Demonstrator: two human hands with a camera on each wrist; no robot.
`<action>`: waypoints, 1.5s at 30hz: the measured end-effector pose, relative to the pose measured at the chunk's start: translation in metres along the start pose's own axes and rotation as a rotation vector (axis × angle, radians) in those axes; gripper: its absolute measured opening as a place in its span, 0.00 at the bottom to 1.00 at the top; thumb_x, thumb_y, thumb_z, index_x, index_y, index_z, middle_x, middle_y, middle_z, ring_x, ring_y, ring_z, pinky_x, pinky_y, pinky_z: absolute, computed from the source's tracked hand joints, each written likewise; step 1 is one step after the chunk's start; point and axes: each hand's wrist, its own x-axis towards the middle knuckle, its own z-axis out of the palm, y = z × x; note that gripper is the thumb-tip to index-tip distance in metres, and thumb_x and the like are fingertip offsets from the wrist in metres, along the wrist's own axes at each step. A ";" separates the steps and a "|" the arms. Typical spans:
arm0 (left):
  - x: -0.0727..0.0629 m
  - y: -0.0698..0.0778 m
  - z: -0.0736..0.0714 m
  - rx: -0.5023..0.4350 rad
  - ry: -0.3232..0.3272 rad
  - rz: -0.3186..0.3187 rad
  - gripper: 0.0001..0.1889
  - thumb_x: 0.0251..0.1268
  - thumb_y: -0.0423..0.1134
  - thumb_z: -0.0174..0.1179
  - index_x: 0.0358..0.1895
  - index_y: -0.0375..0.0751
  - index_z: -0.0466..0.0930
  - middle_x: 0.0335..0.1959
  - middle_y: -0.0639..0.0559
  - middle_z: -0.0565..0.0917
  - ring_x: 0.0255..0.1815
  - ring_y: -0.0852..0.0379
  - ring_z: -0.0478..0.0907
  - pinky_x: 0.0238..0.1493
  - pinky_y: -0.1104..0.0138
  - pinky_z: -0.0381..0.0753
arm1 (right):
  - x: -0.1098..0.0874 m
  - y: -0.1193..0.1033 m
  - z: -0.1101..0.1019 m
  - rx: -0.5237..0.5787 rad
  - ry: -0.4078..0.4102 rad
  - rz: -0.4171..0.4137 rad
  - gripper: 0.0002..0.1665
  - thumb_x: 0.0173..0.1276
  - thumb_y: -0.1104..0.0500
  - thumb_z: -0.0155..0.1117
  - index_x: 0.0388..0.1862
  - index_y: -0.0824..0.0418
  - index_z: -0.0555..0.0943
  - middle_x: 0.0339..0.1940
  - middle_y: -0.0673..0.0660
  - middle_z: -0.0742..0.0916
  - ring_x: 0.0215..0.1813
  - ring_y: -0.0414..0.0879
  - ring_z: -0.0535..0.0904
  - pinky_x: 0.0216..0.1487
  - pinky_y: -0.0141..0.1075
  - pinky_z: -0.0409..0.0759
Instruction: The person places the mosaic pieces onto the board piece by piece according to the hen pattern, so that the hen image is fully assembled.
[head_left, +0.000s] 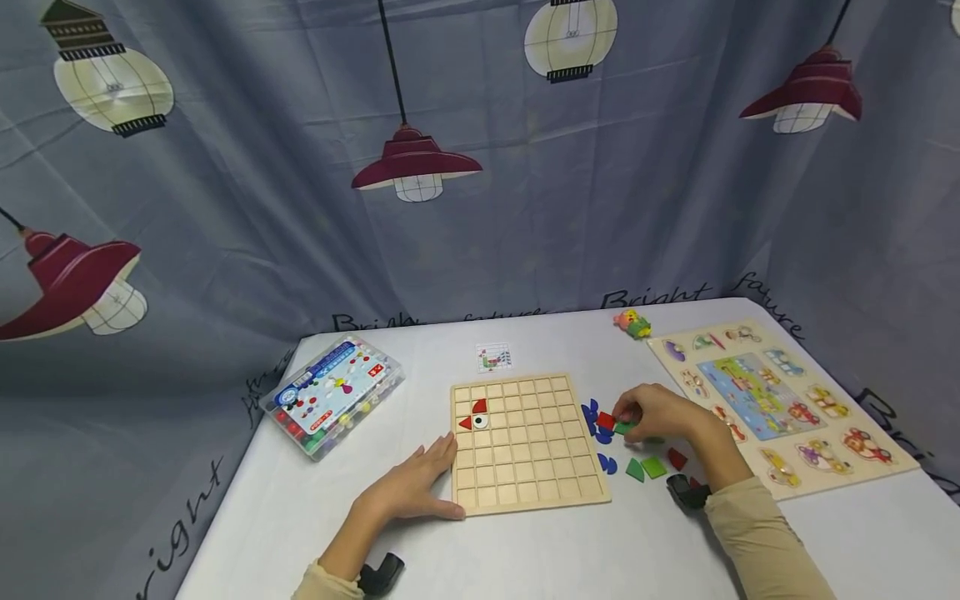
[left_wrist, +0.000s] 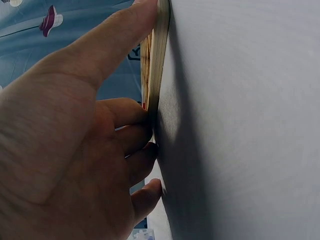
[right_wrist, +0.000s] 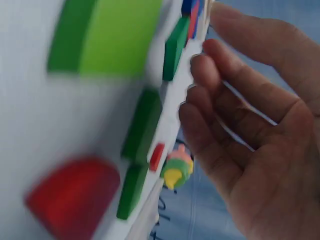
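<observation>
A square wooden grid board [head_left: 528, 446] lies flat in the head view, with a red quarter-round piece [head_left: 479, 406], a red triangle [head_left: 466, 422] and a white piece with a black dot [head_left: 481, 422] at its upper left. My left hand [head_left: 416, 483] rests at the board's left edge, fingers spread and thumb at the near corner. My right hand [head_left: 660, 414] is over the loose pieces right of the board, fingers bent loosely. Its fingertips are right at a red square [head_left: 605, 421] and a green piece [head_left: 622, 428]. In the right wrist view a gap shows between thumb and forefinger.
Blue rounded pieces [head_left: 607, 464], a light green square [head_left: 653, 467] and other green and red pieces lie near my right hand. A picture puzzle board [head_left: 667, 358] lies at right, a clear bead box [head_left: 390, 379] at left. Behind are a small card [head_left: 494, 357] and a colourful toy [head_left: 633, 323].
</observation>
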 end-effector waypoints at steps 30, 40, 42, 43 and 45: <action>0.000 -0.001 0.002 -0.006 -0.005 -0.016 0.59 0.46 0.68 0.67 0.77 0.38 0.50 0.80 0.45 0.49 0.81 0.48 0.48 0.80 0.52 0.48 | -0.008 0.028 -0.010 -0.015 0.018 0.151 0.16 0.46 0.63 0.79 0.35 0.60 0.84 0.33 0.53 0.84 0.37 0.46 0.75 0.40 0.37 0.79; -0.001 0.000 0.002 -0.013 -0.011 -0.011 0.59 0.47 0.68 0.67 0.77 0.37 0.51 0.80 0.45 0.50 0.81 0.47 0.48 0.80 0.51 0.48 | -0.010 0.033 -0.009 0.018 0.008 0.154 0.16 0.46 0.66 0.77 0.36 0.59 0.84 0.33 0.53 0.83 0.38 0.47 0.75 0.40 0.36 0.78; 0.000 0.000 0.002 -0.015 -0.007 -0.003 0.59 0.47 0.67 0.67 0.77 0.37 0.51 0.80 0.44 0.50 0.81 0.46 0.48 0.80 0.50 0.48 | -0.009 0.034 -0.010 0.027 0.012 0.151 0.16 0.47 0.65 0.77 0.37 0.59 0.85 0.33 0.53 0.83 0.37 0.47 0.74 0.40 0.35 0.77; 0.000 0.000 0.001 -0.014 -0.007 -0.002 0.59 0.47 0.67 0.67 0.77 0.37 0.51 0.80 0.44 0.50 0.81 0.46 0.48 0.80 0.51 0.48 | -0.009 0.034 -0.010 0.030 0.015 0.148 0.16 0.47 0.65 0.77 0.37 0.59 0.85 0.32 0.53 0.83 0.37 0.47 0.74 0.39 0.35 0.77; 0.001 -0.001 0.001 -0.012 -0.008 0.000 0.59 0.47 0.67 0.67 0.77 0.37 0.51 0.80 0.44 0.50 0.81 0.47 0.48 0.80 0.51 0.48 | -0.009 0.034 -0.010 0.041 0.025 0.146 0.16 0.47 0.64 0.78 0.37 0.60 0.85 0.32 0.53 0.83 0.37 0.46 0.74 0.39 0.35 0.76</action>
